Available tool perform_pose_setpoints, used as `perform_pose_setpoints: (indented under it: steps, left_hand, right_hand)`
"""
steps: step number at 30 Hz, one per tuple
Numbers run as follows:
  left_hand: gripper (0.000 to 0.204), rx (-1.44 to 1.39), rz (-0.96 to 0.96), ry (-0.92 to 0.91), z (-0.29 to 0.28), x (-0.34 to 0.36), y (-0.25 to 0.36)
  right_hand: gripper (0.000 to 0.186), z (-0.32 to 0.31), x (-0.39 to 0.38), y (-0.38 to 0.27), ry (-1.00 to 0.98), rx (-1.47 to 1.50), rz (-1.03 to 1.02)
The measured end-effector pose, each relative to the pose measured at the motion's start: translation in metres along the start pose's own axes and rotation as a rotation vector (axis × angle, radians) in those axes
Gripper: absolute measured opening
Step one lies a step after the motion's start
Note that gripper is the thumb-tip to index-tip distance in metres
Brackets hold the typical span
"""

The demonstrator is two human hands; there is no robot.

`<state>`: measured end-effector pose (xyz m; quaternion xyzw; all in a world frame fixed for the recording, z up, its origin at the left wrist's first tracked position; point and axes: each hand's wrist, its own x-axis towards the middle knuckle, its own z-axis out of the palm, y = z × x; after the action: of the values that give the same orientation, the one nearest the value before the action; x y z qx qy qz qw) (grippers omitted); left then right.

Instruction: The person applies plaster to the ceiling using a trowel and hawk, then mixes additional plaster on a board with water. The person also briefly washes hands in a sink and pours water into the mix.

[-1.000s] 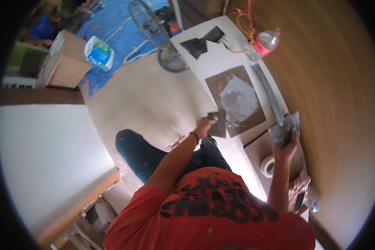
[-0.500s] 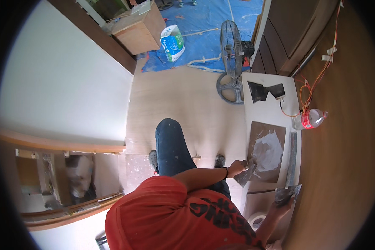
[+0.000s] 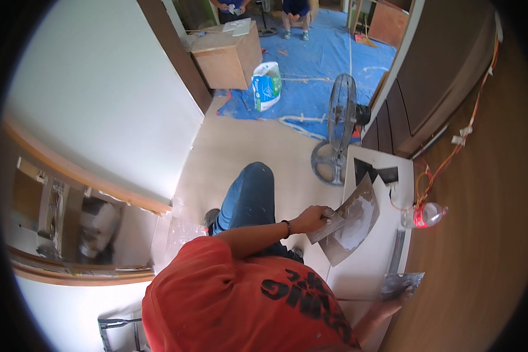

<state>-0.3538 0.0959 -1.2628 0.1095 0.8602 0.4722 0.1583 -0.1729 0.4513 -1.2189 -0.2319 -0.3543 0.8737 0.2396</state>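
My left hand (image 3: 312, 219) is closed on a small putty knife (image 3: 327, 228), its blade against a thin brown board (image 3: 367, 189). White putty (image 3: 358, 222) is smeared over the board's middle. This board is slanted and sticks out past the left edge of the white tabletop (image 3: 366, 281); whether my left fingers also grip it is hidden. Near the wooden wall, my right hand (image 3: 398, 303) holds a wide, putty-stained scraper (image 3: 401, 285) by its lower side. Beyond the board lie dark scraper blades (image 3: 386, 175), partly covered by its far corner.
A grey straightedge (image 3: 395, 256) lies along the wall side. Orange wires (image 3: 452, 151) hang there beside a plastic bottle (image 3: 423, 215). Ahead stand a floor fan (image 3: 342, 114), a white-blue bag (image 3: 267, 87) and a wooden box (image 3: 227, 56). Two people (image 3: 295, 13) are beyond, near blue sheeting (image 3: 311, 61).
The brown board lay flat on the tabletop; now it is turned and slanted toward the left, with my left hand at its edge. My view has swung, showing more of the far room.
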Motion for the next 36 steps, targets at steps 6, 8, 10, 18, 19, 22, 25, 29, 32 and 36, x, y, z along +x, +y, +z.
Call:
perform_pose_setpoints:
  steps: [6,8,10,18,19,22,25,29,32,36]
  left_hand:
    - [0.036,-0.173,0.024,0.18,-0.117,-0.015,0.009]
    - [0.034,-0.27,-0.053,0.274,-0.156,-0.027,-0.01]
    - [0.033,-0.399,-0.11,0.377,-0.2,-0.03,-0.036]
    - [0.029,-0.848,-0.123,0.835,-0.411,-0.018,-0.194]
    - [0.028,-0.895,-0.104,0.896,-0.443,-0.011,-0.204]
    - [0.027,-0.876,-0.137,1.06,-0.53,0.001,-0.25]
    - [0.023,-0.854,-0.141,1.18,-0.608,0.011,-0.287]
    - [0.024,-0.865,-0.157,1.304,-0.683,0.048,-0.337]
    - [0.027,-0.875,-0.135,1.333,-0.738,0.09,-0.382]
    - [0.027,-0.906,-0.043,1.384,-0.814,0.169,-0.41]
  right_hand:
    - [0.051,0.118,0.037,0.029,-0.023,-0.08,-0.037]
    - [0.053,0.157,0.044,0.051,-0.018,-0.107,-0.011]
    - [0.053,0.199,0.057,0.078,-0.041,-0.089,0.024]
    - [0.044,0.44,0.092,0.262,-0.311,-0.05,0.293]
    - [0.043,0.475,0.1,0.291,-0.293,-0.05,0.325]
    - [0.041,0.577,0.1,0.365,-0.507,-0.027,0.484]
    - [0.04,0.636,0.12,0.436,-0.504,-0.022,0.595]
    - [0.037,0.709,0.14,0.503,-0.4,-0.078,0.626]
    - [0.04,0.763,0.155,0.548,-0.451,-0.091,0.612]
    - [0.039,0.817,0.218,0.635,-0.424,-0.035,0.605]
